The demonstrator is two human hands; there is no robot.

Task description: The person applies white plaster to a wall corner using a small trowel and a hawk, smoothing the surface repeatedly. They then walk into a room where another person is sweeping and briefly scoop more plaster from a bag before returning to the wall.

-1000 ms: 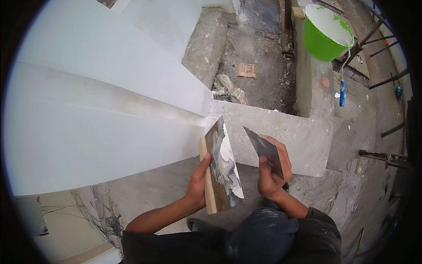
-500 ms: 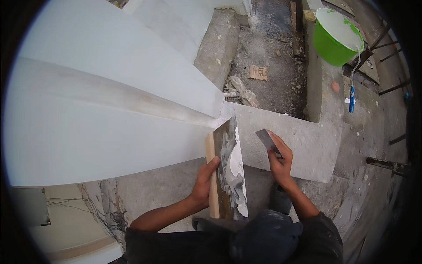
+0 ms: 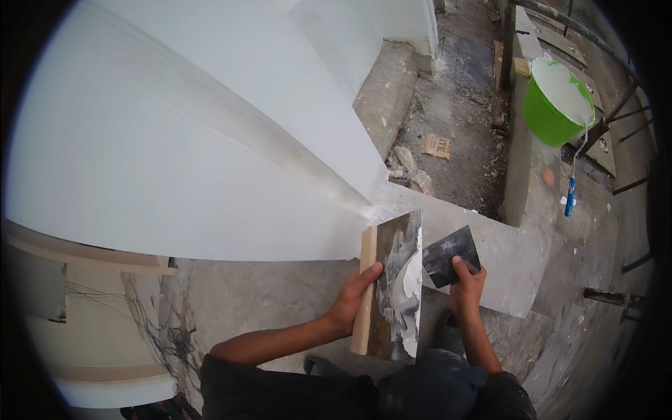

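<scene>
My left hand (image 3: 352, 302) grips a wide plastering blade (image 3: 393, 280) by its pale wooden edge (image 3: 365, 290), thumb on the near face. White putty (image 3: 408, 283) lies in a ridge along the blade's right side, with grey smears beside it. In my right hand (image 3: 467, 288) is a dark, flat, squarish scraper (image 3: 451, 256), pinched with the thumb on its face. The scraper's left corner is close to the blade's right edge; whether they touch I cannot tell. Smooth white wall surfaces (image 3: 175, 175) rise to the left of both hands.
A green bucket (image 3: 549, 115) with whitish contents stands on the ledge at far right. A blue-handled roller (image 3: 570, 197) hangs at its side. Torn brown cardboard (image 3: 437, 146) lies on rubble. Loose wires (image 3: 175, 339) are at lower left; metal bars (image 3: 614, 298) stick out at right.
The scraper has turned to show its broad face and come down nearer the putty-covered blade. The view has shifted, so the bucket and blade appear lower and farther right.
</scene>
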